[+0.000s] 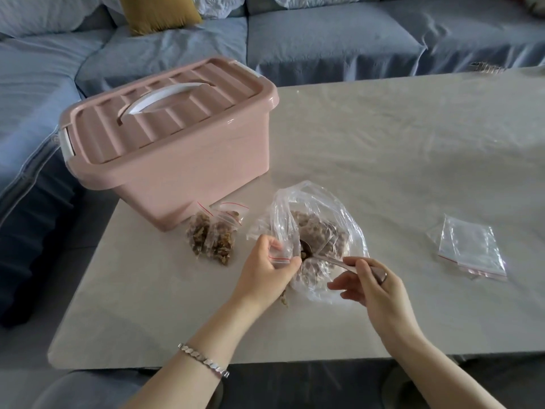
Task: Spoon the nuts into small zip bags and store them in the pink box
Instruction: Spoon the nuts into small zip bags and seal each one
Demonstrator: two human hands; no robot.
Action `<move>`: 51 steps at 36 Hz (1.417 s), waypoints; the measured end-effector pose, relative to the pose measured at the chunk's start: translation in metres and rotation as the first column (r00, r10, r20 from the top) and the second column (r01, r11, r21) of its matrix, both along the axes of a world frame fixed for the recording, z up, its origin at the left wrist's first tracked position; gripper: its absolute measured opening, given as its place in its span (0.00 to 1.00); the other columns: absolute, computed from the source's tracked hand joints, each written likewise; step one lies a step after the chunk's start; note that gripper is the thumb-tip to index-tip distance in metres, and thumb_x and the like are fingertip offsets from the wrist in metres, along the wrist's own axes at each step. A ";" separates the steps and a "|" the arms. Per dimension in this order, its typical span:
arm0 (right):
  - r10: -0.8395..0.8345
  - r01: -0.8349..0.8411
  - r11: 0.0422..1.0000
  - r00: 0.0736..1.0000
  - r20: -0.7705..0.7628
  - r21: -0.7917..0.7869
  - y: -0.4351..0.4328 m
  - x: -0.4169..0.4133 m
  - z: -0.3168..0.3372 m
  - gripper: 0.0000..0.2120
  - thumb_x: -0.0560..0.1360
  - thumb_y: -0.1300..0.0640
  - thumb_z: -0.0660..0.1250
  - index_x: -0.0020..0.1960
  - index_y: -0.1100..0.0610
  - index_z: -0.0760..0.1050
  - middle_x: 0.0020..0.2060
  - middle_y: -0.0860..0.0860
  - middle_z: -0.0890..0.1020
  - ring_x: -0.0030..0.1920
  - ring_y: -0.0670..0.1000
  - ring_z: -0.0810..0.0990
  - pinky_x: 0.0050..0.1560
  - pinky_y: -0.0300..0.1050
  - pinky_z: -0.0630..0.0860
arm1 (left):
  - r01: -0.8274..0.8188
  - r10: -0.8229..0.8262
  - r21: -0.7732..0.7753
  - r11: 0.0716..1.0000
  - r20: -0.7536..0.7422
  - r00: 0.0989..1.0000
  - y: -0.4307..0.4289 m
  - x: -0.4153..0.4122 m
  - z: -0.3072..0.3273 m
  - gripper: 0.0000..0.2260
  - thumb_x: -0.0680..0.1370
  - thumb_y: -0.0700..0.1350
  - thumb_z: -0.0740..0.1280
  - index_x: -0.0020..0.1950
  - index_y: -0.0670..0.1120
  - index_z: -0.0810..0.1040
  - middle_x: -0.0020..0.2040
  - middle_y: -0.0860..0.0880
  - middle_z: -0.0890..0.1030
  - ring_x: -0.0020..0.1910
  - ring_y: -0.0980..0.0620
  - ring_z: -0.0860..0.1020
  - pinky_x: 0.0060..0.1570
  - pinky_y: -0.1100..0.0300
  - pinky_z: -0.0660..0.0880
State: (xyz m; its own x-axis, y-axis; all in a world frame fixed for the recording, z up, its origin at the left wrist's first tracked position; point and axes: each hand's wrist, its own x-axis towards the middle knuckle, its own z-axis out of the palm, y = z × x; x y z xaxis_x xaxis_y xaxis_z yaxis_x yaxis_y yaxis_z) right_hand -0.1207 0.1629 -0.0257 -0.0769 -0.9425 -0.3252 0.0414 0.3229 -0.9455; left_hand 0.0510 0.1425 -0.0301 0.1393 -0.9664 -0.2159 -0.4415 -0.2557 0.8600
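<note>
A big clear plastic bag of nuts [320, 231] lies open on the table. My left hand [265, 270] grips a small zip bag [280, 255] with a red strip at its mouth, right beside the big bag. My right hand [374, 287] pinches the handle of a metal spoon [324, 258]; its bowl, with nuts in it, is at the small bag's mouth. Two filled zip bags [211, 234] lie next to the pink box [168, 140], whose lid with a white handle is closed.
A small stack of empty zip bags [472, 249] lies on the right of the pale table [383, 137]. A blue sofa with a mustard cushion [159, 13] runs behind and to the left of the table. A few nut pieces [283, 301] lie under my left hand.
</note>
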 end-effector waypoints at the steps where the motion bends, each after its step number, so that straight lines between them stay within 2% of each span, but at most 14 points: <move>1: -0.032 0.030 0.999 0.998 0.055 0.039 -0.001 -0.002 0.001 0.12 0.81 0.60 0.54 0.49 0.61 0.76 0.29 0.55 0.83 0.35 0.53 0.83 0.34 0.37 0.78 | 0.002 -0.002 -0.002 1.000 0.000 1.000 0.001 0.000 0.000 0.11 0.73 0.47 0.70 0.50 0.49 0.69 0.46 0.58 0.74 0.42 0.65 0.75 0.41 0.69 0.69; 6: -0.161 0.117 0.979 0.946 0.281 0.166 -0.003 -0.011 0.005 0.12 0.81 0.59 0.55 0.49 0.63 0.76 0.30 0.57 0.82 0.35 0.54 0.84 0.34 0.38 0.79 | -0.035 0.036 -0.058 0.998 0.015 0.999 0.002 0.005 0.000 0.10 0.73 0.45 0.70 0.48 0.47 0.69 0.45 0.57 0.74 0.43 0.66 0.74 0.47 0.68 0.70; 9: -0.183 0.135 0.977 0.930 0.319 0.165 -0.003 -0.017 0.008 0.13 0.81 0.59 0.55 0.48 0.63 0.76 0.29 0.56 0.82 0.33 0.53 0.83 0.32 0.37 0.78 | -0.048 0.054 -0.116 0.992 0.051 0.997 0.003 0.011 -0.001 0.10 0.73 0.46 0.69 0.47 0.50 0.68 0.49 0.54 0.76 0.49 0.58 0.76 0.47 0.68 0.71; 12: -0.196 0.157 0.978 0.924 0.329 0.140 -0.003 -0.024 0.011 0.13 0.81 0.59 0.54 0.47 0.62 0.76 0.28 0.55 0.81 0.33 0.53 0.83 0.30 0.36 0.78 | -0.090 0.109 -0.215 0.973 0.081 0.991 0.006 0.014 0.001 0.12 0.72 0.46 0.70 0.46 0.53 0.67 0.49 0.53 0.76 0.50 0.58 0.76 0.42 0.75 0.69; 15: -0.212 0.185 0.976 0.930 0.301 0.114 -0.004 -0.031 0.014 0.13 0.81 0.58 0.54 0.47 0.61 0.76 0.27 0.54 0.81 0.32 0.52 0.83 0.30 0.35 0.77 | -0.100 0.124 -0.268 0.958 0.073 0.990 0.007 0.014 0.004 0.13 0.72 0.44 0.71 0.45 0.54 0.67 0.48 0.54 0.77 0.48 0.58 0.77 0.43 0.71 0.72; 21: -0.191 0.189 0.981 0.963 0.189 0.031 -0.010 -0.042 0.029 0.13 0.81 0.57 0.54 0.45 0.60 0.75 0.25 0.52 0.79 0.30 0.50 0.82 0.29 0.34 0.75 | -0.079 0.078 -0.232 0.970 -0.011 0.997 0.009 0.009 0.008 0.11 0.73 0.41 0.70 0.45 0.53 0.69 0.44 0.57 0.77 0.45 0.67 0.75 0.39 0.76 0.70; 29: -0.157 0.170 0.984 0.970 0.184 -0.059 -0.029 -0.049 0.068 0.16 0.81 0.56 0.53 0.41 0.60 0.74 0.20 0.49 0.75 0.22 0.47 0.76 0.26 0.34 0.73 | -0.064 0.051 -0.307 0.950 -0.050 0.997 0.008 0.005 0.036 0.10 0.71 0.45 0.70 0.47 0.53 0.70 0.41 0.56 0.76 0.43 0.64 0.76 0.41 0.72 0.73; 32: -0.120 0.136 0.987 0.978 0.172 -0.087 -0.039 -0.050 0.086 0.17 0.81 0.54 0.53 0.40 0.59 0.74 0.19 0.49 0.73 0.21 0.46 0.75 0.25 0.34 0.73 | -0.036 0.044 -0.289 0.957 0.023 0.999 0.001 0.002 0.044 0.10 0.72 0.46 0.69 0.50 0.51 0.71 0.42 0.56 0.77 0.42 0.61 0.77 0.44 0.65 0.75; 35: -0.053 0.065 0.993 0.991 0.125 -0.097 -0.047 -0.049 0.102 0.17 0.81 0.53 0.53 0.40 0.59 0.74 0.19 0.48 0.73 0.21 0.47 0.74 0.24 0.35 0.73 | 0.002 0.025 -0.231 0.973 0.113 0.993 -0.007 -0.002 0.044 0.10 0.73 0.46 0.69 0.49 0.51 0.70 0.40 0.56 0.78 0.42 0.61 0.77 0.47 0.60 0.75; 37: -0.003 0.010 0.995 0.997 0.075 -0.095 -0.051 -0.046 0.110 0.17 0.81 0.54 0.54 0.39 0.60 0.75 0.19 0.49 0.73 0.21 0.48 0.74 0.25 0.36 0.74 | 0.084 -0.037 -0.228 0.970 0.201 0.979 -0.010 -0.006 0.042 0.10 0.73 0.46 0.69 0.50 0.50 0.69 0.40 0.55 0.78 0.41 0.59 0.78 0.46 0.61 0.75; 40: 0.072 -0.076 0.993 0.996 -0.045 -0.089 -0.055 -0.040 0.117 0.16 0.81 0.54 0.54 0.40 0.59 0.75 0.20 0.49 0.74 0.22 0.48 0.75 0.27 0.37 0.73 | 0.158 -0.099 -0.202 0.966 0.273 0.957 -0.009 -0.010 0.040 0.11 0.73 0.46 0.68 0.50 0.52 0.67 0.38 0.56 0.77 0.37 0.58 0.76 0.35 0.69 0.68; 45: 0.158 -0.179 0.979 0.967 -0.198 -0.093 -0.060 -0.029 0.121 0.17 0.81 0.55 0.54 0.40 0.60 0.75 0.19 0.50 0.74 0.21 0.48 0.75 0.27 0.37 0.70 | 0.198 -0.118 -0.207 0.958 0.345 0.931 -0.008 -0.011 0.035 0.14 0.72 0.47 0.69 0.55 0.50 0.70 0.47 0.54 0.78 0.43 0.55 0.75 0.37 0.71 0.65; 49: 0.222 -0.293 0.943 0.907 -0.357 -0.157 -0.064 -0.014 0.126 0.17 0.80 0.56 0.54 0.37 0.59 0.75 0.19 0.52 0.76 0.22 0.49 0.73 0.23 0.34 0.68 | 0.223 -0.141 -0.212 0.952 0.345 0.928 -0.009 -0.011 0.027 0.14 0.71 0.45 0.70 0.52 0.49 0.70 0.47 0.49 0.78 0.46 0.49 0.77 0.47 0.57 0.74; 51: 0.241 -0.381 0.899 0.843 -0.481 -0.217 -0.063 -0.006 0.130 0.18 0.80 0.56 0.54 0.36 0.57 0.75 0.20 0.52 0.78 0.21 0.47 0.71 0.25 0.33 0.67 | 0.219 -0.146 -0.206 0.954 0.319 0.936 -0.010 -0.011 0.024 0.13 0.71 0.44 0.70 0.50 0.49 0.69 0.45 0.48 0.78 0.45 0.47 0.77 0.48 0.52 0.75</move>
